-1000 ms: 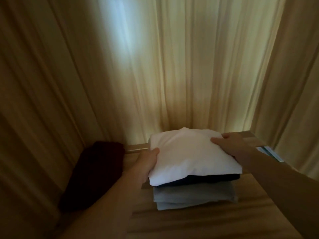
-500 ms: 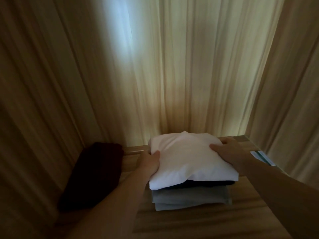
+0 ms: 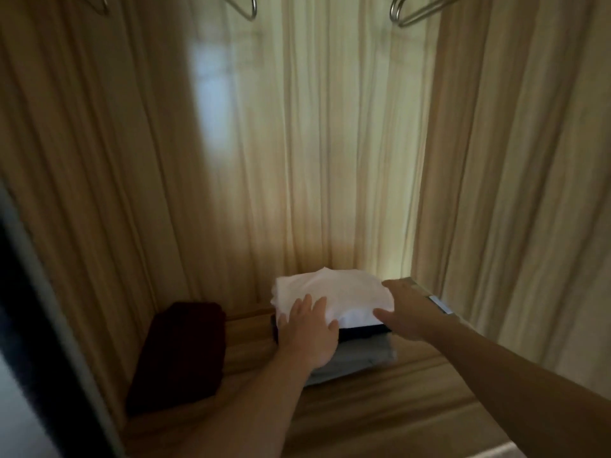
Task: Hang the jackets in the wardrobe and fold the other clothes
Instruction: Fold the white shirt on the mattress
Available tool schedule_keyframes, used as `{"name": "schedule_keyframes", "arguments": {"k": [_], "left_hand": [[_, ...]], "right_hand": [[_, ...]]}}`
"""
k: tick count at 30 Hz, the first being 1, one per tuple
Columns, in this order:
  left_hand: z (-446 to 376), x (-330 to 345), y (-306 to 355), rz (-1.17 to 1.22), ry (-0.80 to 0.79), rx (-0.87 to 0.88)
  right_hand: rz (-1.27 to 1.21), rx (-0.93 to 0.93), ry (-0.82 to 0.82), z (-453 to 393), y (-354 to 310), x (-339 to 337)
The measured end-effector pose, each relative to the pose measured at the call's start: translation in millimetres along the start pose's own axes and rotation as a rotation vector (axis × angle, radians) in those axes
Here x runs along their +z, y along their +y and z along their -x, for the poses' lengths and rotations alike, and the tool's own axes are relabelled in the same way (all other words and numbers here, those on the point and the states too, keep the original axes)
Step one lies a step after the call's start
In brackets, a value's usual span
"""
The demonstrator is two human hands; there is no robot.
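Observation:
A folded white garment [image 3: 334, 295] tops a small stack on the wardrobe's wooden floor [image 3: 380, 411]. Under it lie a dark folded piece [image 3: 363, 332] and a grey folded piece [image 3: 360, 357]. My left hand [image 3: 309, 333] rests flat on the stack's front left corner, fingers spread over the white cloth. My right hand [image 3: 408, 309] lies open along the stack's right side, thumb at the front edge. Neither hand grips the cloth.
A dark maroon folded garment [image 3: 180, 352] lies on the wardrobe floor at the left. Metal hangers [image 3: 401, 13] hang at the top. Wooden walls close in on both sides and behind. A small white-and-blue item [image 3: 441, 304] sits at the right wall. A dark door edge [image 3: 39, 325] stands at the far left.
Both hands have let go of the white garment's sides and now rest open on it. The view has pulled back and tilted up, bringing the hangers and door edge into sight.

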State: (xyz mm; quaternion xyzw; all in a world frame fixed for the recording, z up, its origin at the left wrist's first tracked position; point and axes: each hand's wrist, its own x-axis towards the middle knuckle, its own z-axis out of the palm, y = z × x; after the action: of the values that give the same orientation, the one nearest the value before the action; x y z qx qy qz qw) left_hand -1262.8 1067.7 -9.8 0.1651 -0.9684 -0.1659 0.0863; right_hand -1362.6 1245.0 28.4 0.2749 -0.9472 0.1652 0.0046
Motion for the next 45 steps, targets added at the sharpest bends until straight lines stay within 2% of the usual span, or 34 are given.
{"name": "schedule_keyframes", "arguments": {"k": [3,7,15,22,24,27,35,38,43,45], "left_hand": [[39.5,-7.2,3.1,-0.065,0.018,0.127],[102.0,-22.0,-5.2,-0.186,0.019,0.282],[231.6,-75.0,-31.7,-0.326,0.125,0.486],[344.6,-121.6,-72.5,-0.530,0.179,0.549],[369.8,-137.2,-88.6,-0.607,0.195,0.582],[400.9,-169.5,-115.9,-0.672,0.288,0.563],[450.6,-258.1,-212.4,-0.876,0.382,0.404],[449.1,-278.7,-261.7,-0.966,0.394,0.472],[435.3,-298.4,-318.6,-1.132,0.413,0.589],[430.2,-304.4,-329.3,-1.117,0.474,0.657]], "right_hand": [[0.010,0.018,0.100,51.4,-11.5,-3.6],[0.081,0.074,0.099,116.1,-31.2,6.9],[0.076,0.009,0.136,227.5,-106.0,12.2],[-0.019,-0.097,0.170,310.5,-181.0,20.1],[-0.118,-0.099,0.124,330.1,-202.7,29.1],[-0.405,-0.008,0.120,349.9,-237.1,29.3],[-0.969,0.180,0.078,375.3,-349.8,51.2],[-1.019,0.195,0.184,377.6,-404.1,75.9],[-0.844,0.148,0.556,377.3,-481.7,129.0],[-0.826,0.183,0.609,372.8,-503.2,143.4]]}}
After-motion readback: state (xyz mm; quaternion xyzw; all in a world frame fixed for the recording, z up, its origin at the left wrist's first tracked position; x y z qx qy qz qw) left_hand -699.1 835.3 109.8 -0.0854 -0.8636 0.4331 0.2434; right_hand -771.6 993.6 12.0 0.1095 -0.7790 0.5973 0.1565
